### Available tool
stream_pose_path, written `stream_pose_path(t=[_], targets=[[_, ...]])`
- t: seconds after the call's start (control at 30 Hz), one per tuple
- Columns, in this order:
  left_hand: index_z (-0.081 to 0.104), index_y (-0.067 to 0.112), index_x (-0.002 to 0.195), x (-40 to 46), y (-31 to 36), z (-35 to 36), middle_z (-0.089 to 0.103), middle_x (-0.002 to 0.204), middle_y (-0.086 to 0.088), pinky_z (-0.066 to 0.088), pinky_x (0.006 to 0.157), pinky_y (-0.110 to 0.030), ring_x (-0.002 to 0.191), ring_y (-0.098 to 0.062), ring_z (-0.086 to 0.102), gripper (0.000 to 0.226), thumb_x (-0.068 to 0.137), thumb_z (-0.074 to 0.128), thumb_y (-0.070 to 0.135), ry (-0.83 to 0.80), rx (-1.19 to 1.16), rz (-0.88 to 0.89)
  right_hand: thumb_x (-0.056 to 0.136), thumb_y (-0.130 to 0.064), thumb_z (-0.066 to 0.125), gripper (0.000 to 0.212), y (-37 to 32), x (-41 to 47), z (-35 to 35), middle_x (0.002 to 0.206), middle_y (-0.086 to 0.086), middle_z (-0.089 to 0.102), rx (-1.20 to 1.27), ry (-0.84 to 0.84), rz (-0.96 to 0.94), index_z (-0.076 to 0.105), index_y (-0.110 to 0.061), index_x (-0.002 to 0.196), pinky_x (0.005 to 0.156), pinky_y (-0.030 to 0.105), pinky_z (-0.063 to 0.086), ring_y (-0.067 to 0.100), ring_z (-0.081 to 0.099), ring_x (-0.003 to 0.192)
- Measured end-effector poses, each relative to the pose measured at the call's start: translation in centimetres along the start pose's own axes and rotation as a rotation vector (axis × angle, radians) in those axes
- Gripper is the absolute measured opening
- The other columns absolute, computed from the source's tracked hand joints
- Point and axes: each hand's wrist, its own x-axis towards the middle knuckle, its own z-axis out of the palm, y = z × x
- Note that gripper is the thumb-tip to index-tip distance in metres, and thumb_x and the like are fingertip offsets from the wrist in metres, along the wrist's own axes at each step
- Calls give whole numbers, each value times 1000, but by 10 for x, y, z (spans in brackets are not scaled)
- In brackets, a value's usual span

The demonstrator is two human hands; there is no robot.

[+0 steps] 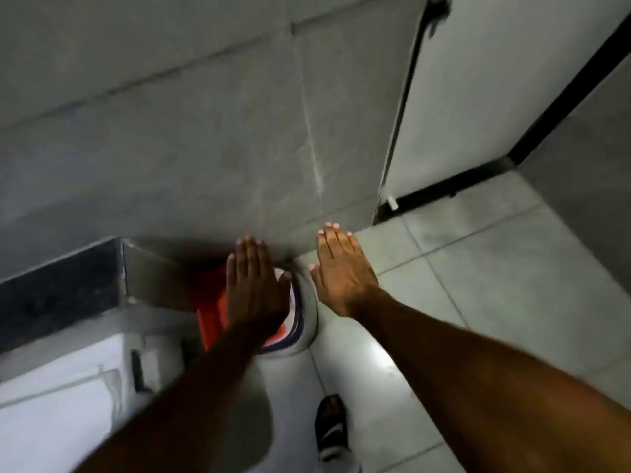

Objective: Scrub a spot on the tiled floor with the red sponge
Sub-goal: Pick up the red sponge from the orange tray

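Tiled floor [478, 268] lies pale beneath the right hand [345, 278], which is spread flat and empty. Under the left hand [256, 291], equally flat and empty, sits a red thing [208, 302]; whether it is the sponge cannot be told.

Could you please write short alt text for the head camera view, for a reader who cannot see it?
Two bare hands reach forward, flat and empty: the left hand above a red and white container by the grey wall, the right hand over the pale tiled floor. A foot in a black sandal stands below; no sponge is clearly visible.
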Motion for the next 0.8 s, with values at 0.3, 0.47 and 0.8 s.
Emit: stream_pose_path(t=[0.3, 0.47, 0.8], targets=[[20, -12, 143, -37, -135, 251, 25, 151, -36, 20, 117, -49, 142, -45, 25, 68, 97, 37, 35, -333, -245, -571, 104, -40, 29, 68, -31, 36, 277, 162, 27, 13, -33, -368, -325, 14, 5, 153, 125, 47, 7, 38, 9, 151], [30, -13, 138, -27, -178, 307, 39, 141, -39, 33, 109, -50, 131, -49, 41, 59, 97, 41, 29, -312, -341, -632, 104, -31, 13, 62, -64, 66, 354, 162, 31, 2, -105, -428, -348, 6, 9, 152, 123, 50, 1, 42, 0, 151], [59, -14, 112, 26, -193, 318, 63, 87, -20, 52, 74, -39, 89, -31, 60, 32, 81, 61, -6, -279, -1177, -1095, 102, -20, 28, 58, -79, 102, 394, 155, 35, 25, -79, -432, -233, 11, 11, 150, 123, 54, 7, 47, 22, 146]])
